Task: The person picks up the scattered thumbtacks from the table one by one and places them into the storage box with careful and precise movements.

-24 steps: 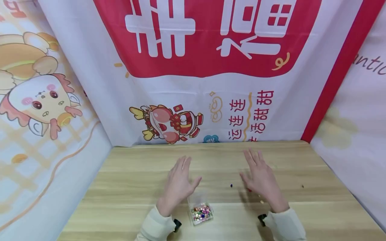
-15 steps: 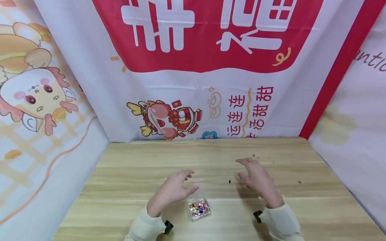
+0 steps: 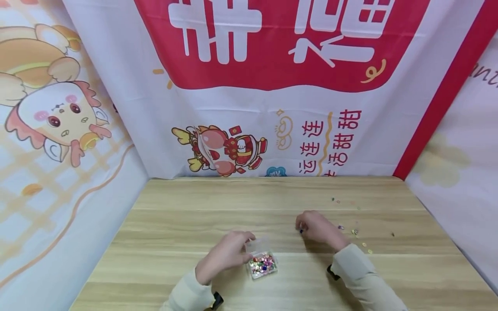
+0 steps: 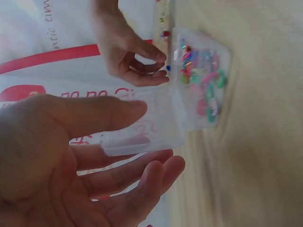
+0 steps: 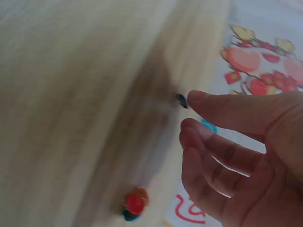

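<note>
A small clear plastic box (image 3: 262, 267) full of colourful shiny beads or sequins lies on the table with its see-through lid (image 4: 163, 125) raised. My left hand (image 3: 225, 255) has the lid between thumb and fingers; in the left wrist view the thumb overlaps its near face and a finger passes behind. To the right, my right hand (image 3: 318, 228) reaches down to a tiny dark blue bead (image 5: 182, 100). Its thumb tip is right at the bead, with a gap between thumb and index finger and the other fingers curled.
Several loose bits (image 3: 355, 232) are scattered on the wooden table (image 3: 186, 216) right of the right hand, others farther back. A red piece (image 5: 134, 203) lies among darker ones in the right wrist view. A printed cloth (image 3: 233, 103) hangs behind the table.
My left hand has come down and right to the box lid. My right hand has moved left and lower, from hovering with spread fingers to the dark blue bead, uncovering several loose bits.
</note>
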Motion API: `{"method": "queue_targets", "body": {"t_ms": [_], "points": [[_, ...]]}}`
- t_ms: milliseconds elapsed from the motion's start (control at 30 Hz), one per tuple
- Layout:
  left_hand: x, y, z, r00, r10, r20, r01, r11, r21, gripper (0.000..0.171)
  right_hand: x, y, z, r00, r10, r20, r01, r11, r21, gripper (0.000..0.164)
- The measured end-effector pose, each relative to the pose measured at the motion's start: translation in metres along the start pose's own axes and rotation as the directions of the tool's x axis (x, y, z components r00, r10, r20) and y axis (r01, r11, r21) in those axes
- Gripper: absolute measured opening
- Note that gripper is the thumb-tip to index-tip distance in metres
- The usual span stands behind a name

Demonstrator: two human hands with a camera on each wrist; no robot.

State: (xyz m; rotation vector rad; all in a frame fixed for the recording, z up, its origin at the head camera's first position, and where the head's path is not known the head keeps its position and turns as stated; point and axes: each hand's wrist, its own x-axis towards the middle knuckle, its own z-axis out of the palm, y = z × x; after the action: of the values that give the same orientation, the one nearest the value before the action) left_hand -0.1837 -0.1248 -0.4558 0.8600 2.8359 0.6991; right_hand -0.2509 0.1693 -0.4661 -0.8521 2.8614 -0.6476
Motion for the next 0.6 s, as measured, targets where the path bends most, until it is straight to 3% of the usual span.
{"method": "queue_targets", "body": {"t_ms": [233, 433, 600], "points": [[0.001, -0.002, 0.014, 0.998, -0.060, -0.007, 0.059, 0.997, -0.059, 0.036, 0.008, 0.005, 0.013, 0.993, 0.113, 0.040, -0.114, 0.993, 0.007, 0.023], [0.003, -0.004, 0.017, 0.997, -0.072, -0.014, 0.071, 0.995, -0.065, 0.010, 0.006, 0.004, 0.016, 0.990, 0.144, 0.011, -0.144, 0.990, 0.002, 0.021], [0.001, -0.005, 0.017, 0.996, -0.082, -0.034, 0.080, 0.994, -0.070, 0.018, 0.003, 0.001, 0.016, 0.994, 0.110, 0.019, -0.111, 0.992, 0.057, 0.020]]}}
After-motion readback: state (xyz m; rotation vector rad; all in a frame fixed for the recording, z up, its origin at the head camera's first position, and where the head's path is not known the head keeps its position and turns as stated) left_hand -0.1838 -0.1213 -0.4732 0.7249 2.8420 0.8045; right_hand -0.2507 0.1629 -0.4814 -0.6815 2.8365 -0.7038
